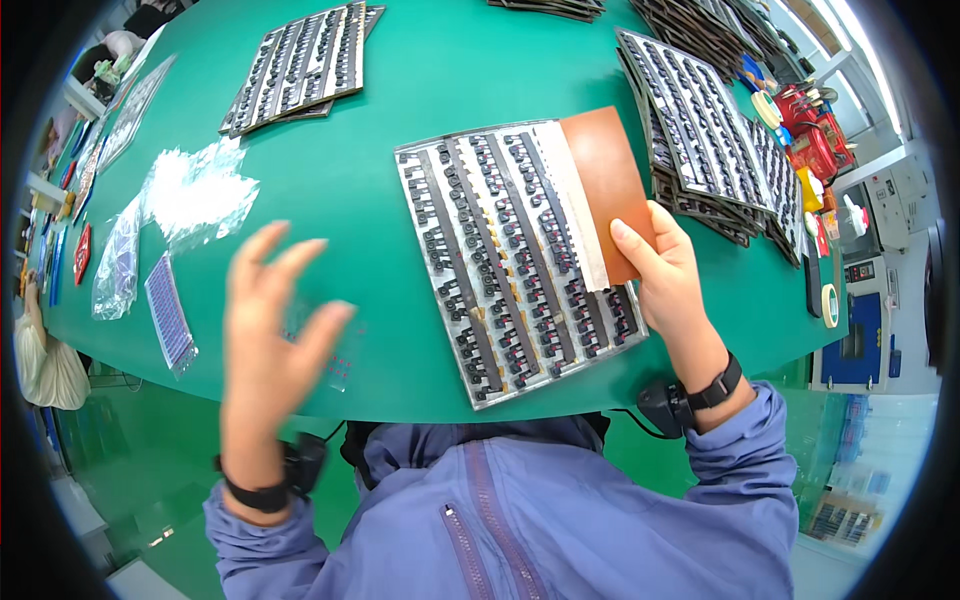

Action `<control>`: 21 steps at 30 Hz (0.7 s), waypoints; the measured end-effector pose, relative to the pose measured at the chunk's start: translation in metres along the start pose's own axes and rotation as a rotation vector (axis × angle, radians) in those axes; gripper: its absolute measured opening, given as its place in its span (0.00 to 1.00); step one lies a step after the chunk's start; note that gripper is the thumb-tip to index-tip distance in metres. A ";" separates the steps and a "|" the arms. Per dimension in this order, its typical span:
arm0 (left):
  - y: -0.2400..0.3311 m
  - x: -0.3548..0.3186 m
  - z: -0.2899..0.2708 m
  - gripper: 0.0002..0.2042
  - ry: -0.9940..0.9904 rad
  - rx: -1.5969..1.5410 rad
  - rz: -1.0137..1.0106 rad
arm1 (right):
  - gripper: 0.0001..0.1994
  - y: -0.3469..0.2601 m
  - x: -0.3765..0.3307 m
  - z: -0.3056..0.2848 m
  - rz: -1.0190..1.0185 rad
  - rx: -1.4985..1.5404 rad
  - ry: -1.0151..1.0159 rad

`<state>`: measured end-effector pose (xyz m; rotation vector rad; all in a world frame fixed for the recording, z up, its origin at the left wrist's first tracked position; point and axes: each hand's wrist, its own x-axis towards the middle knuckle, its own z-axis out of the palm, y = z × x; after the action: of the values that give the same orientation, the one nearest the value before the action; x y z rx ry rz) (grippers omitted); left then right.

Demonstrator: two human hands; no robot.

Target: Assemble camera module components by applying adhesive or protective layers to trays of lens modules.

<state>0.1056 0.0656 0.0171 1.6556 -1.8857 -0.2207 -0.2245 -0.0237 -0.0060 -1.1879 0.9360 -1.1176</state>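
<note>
Right hand: you've got your right hand point(665, 265) closed on the brown card point(608, 175), thumb pressed to its face near the lower right corner.
Card: it lies over the right-hand side of the panel, a cream strip point(583, 225) running down its left edge.
Panel: here it is, right in front of you on the green table point(370, 200), the panel point(456, 255) set slightly askew, rows of small black parts between dark grey bands.
Left hand: your left hand point(268, 335) is open and blurred, fingers spread, well apart from the panel; I see nothing in its grasp.
Beside that hand: a scrap of clear film point(345, 368) on the table, and farther left a violet-lined packet point(170, 310) and crumpled clear plastic point(205, 190).
Far side: similar panels lie overlapped at upper left point(300, 65).
Your right: a taller panel stack point(690, 120), with a red tool holder point(808, 130) beyond it.
</note>
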 end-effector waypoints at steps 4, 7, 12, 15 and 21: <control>0.048 -0.016 0.064 0.34 -0.097 -0.379 0.138 | 0.10 0.012 -0.001 -0.006 0.003 0.036 0.024; 0.062 -0.016 0.077 0.34 -0.079 -0.355 0.222 | 0.11 0.011 -0.007 0.002 -0.043 0.093 0.083; 0.057 -0.033 0.074 0.31 -0.089 -0.531 0.210 | 0.12 0.013 -0.032 -0.011 0.035 0.059 0.084; 0.060 -0.043 0.064 0.29 -0.122 -0.553 0.234 | 0.13 0.009 -0.054 -0.012 0.107 0.043 0.100; 0.050 -0.036 0.061 0.18 -0.138 -0.272 0.372 | 0.15 -0.031 -0.058 0.009 0.218 -0.167 -0.205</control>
<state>0.0316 0.0940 -0.0185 1.1126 -2.1181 -0.4231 -0.2329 0.0349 0.0250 -1.2746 0.9865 -0.7403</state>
